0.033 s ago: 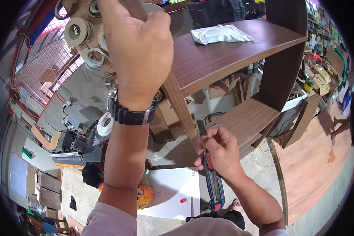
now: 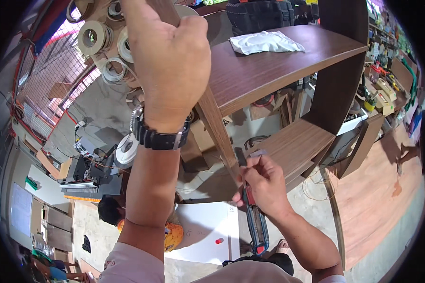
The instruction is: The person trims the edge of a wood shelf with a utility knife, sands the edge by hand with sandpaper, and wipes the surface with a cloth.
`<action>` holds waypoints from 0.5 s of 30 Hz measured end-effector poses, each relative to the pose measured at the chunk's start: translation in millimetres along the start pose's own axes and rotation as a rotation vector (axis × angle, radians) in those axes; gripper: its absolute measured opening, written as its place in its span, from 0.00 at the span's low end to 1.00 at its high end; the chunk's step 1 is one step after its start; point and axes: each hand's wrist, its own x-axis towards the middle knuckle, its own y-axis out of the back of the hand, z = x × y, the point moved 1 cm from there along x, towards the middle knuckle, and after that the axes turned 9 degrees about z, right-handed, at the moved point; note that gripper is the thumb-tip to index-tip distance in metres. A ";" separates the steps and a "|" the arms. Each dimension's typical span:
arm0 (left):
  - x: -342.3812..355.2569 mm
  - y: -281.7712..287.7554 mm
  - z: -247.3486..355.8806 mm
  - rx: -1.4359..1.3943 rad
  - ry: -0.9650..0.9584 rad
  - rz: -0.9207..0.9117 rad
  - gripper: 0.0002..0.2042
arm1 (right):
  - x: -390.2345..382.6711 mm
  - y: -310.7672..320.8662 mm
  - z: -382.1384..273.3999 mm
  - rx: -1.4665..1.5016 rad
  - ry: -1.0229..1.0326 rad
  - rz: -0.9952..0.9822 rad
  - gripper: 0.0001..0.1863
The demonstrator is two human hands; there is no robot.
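My left hand is closed round the upper part of a brown wood-grain shelf unit's front upright, at the top of the view. My right hand grips a blue, black and red utility knife lower on that upright, its blade up against the edge, with a small pale piece at the fingertips that I cannot make out. A white cloth lies on the upper shelf; the lower shelf is just behind my right hand.
Rolls of edging hang at upper left, above a machine. A co-worker is low at left by a white board. At right are a tool-covered bench, a large plywood sheet and another person's hand.
My left hand has shifted very slightly to the right, and my right hand with the knife slightly left. The other person's hand at the far right has moved a little.
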 end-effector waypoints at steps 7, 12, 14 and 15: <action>-3.6 13.5 -4.5 0.411 -0.099 -0.010 0.35 | -10.0 -40.2 -67.5 -0.031 0.088 -0.079 0.07; -6.8 6.4 4.4 0.262 0.108 0.013 0.34 | -8.5 -46.3 -90.6 0.068 0.053 -0.118 0.07; -4.1 8.5 6.5 0.298 0.097 -0.001 0.34 | -12.2 -41.8 -87.1 0.064 0.009 -0.112 0.07; -4.6 10.9 4.8 0.338 0.090 -0.015 0.35 | -11.5 -38.9 -83.5 0.040 -0.010 -0.104 0.08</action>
